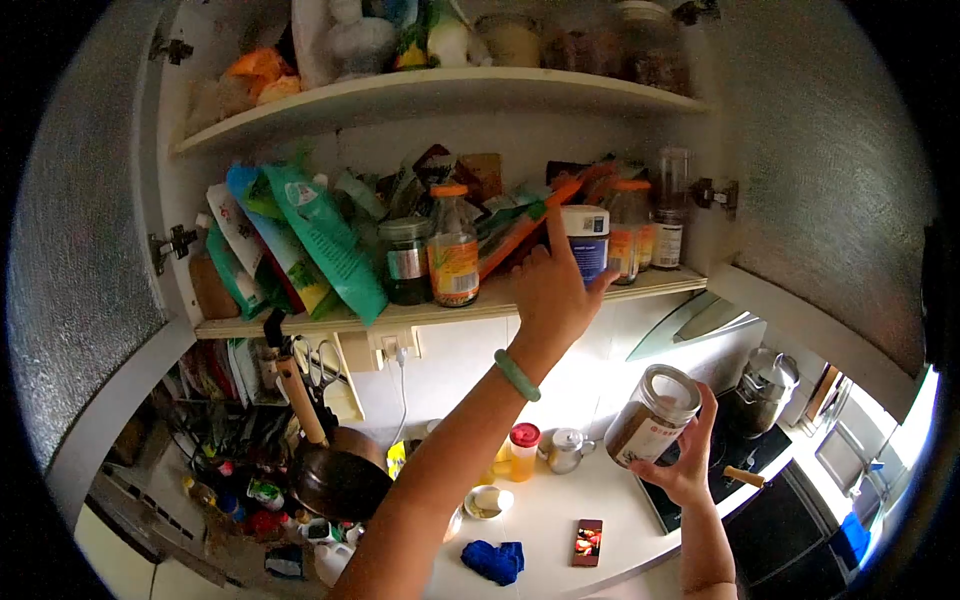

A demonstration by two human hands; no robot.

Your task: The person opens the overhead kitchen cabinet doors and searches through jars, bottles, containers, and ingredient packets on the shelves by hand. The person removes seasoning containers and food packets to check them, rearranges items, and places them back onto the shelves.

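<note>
The left hand (555,290) is spreading thumb and index finger wide above the front edge of the lower shelf (420,315), pointing towards an orange packet (520,241) beside a blue-and-white tub (590,250); any contact is hard to tell. The right hand (688,465) is gripping a tilted, labelled glass jar (645,425) near the cooktop (738,448) end of the worktop (615,500). Moving slowly is probably protecting the orange-capped bottle (455,255) close to the shelf edge; holding the jar more upright seems safer.

The left arm (445,450) slants up rightward, left hand (552,292) raised, index finger (558,238) straight, thumb (603,282) spread; right forearm (706,545) stands nearly upright, right hand (690,462) curled in a grip.
</note>
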